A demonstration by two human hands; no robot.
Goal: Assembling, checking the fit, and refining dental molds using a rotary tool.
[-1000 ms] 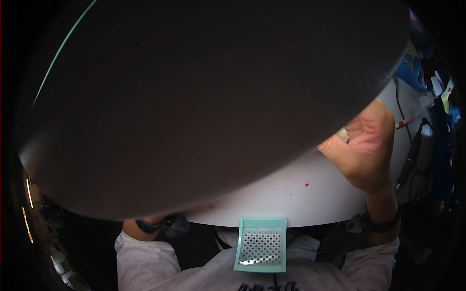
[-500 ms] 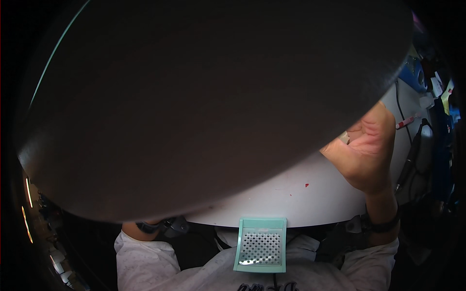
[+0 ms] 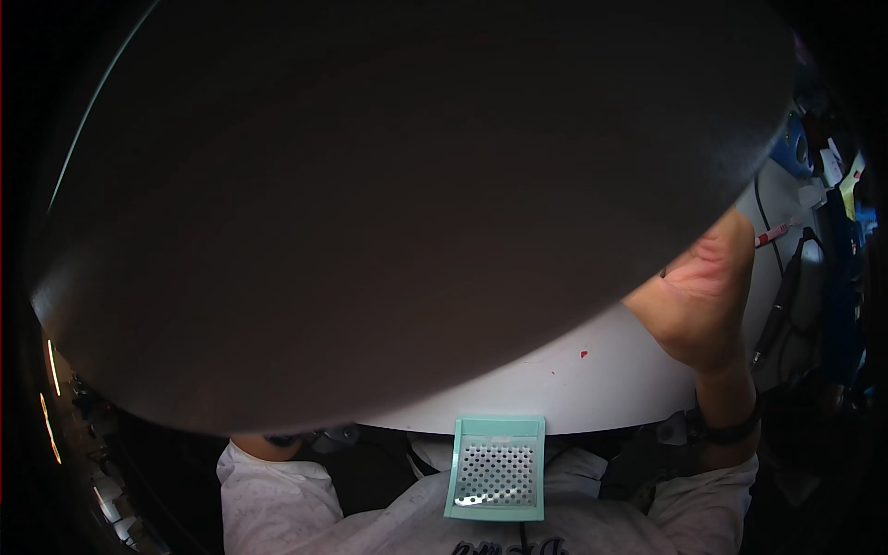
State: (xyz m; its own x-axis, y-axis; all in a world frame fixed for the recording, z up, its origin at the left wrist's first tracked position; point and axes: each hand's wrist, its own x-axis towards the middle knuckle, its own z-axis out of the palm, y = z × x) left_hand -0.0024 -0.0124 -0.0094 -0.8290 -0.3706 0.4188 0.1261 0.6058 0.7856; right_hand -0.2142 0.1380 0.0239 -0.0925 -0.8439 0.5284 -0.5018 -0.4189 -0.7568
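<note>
A large dark rounded shape (image 3: 388,203), blurred and close to the camera, covers most of the view. It hides my left hand; only the wrist (image 3: 266,449) with a dark band shows below its lower edge. My right hand (image 3: 698,301) comes out past the shape's right side, over the white table. The palm and the base of the thumb are visible, but the fingers go behind the shape. Whether they hold anything is hidden.
A teal frame with a perforated metal plate (image 3: 499,426) juts from the front edge of the white table (image 3: 592,388), which has small red specks. To the right lie a red-and-white pen-like tube (image 3: 772,235), a black corded tool (image 3: 788,291) and a blue object (image 3: 793,148).
The dark shape has shifted slightly lower and to the right, covering more of my right hand and left wrist. A small pale thing by my right palm is hidden now.
</note>
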